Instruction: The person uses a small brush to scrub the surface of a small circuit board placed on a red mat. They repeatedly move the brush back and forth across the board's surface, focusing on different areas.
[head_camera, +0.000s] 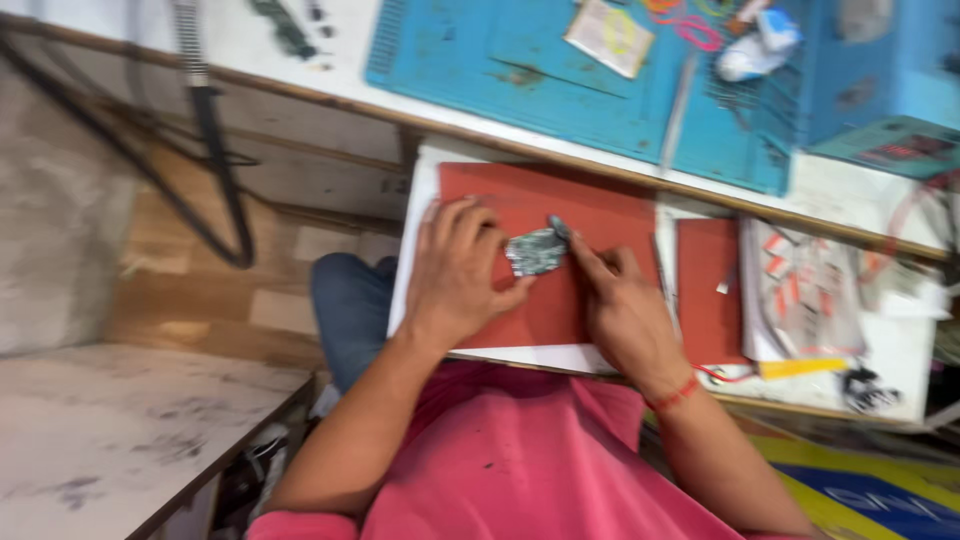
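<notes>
Two hands on a small circuit board

Left hand (455, 275) pinches the grey-green circuit board (535, 252) at its edge on the red mat (590, 215); right hand (618, 305) presses a fingertip on its far corner, its grip otherwise spread.

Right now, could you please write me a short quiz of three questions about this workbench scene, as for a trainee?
1. True or false: both hands touch the small grey-green circuit board.
2. On what does the board lie? A) blue ribbed work mat B) flat red rectangular mat C) grey concrete slab
3. Which wrist wears the thin red thread band?

Key: 1 true: left hand and right hand touch it. 2 B, the red mat. 3 right.
</notes>
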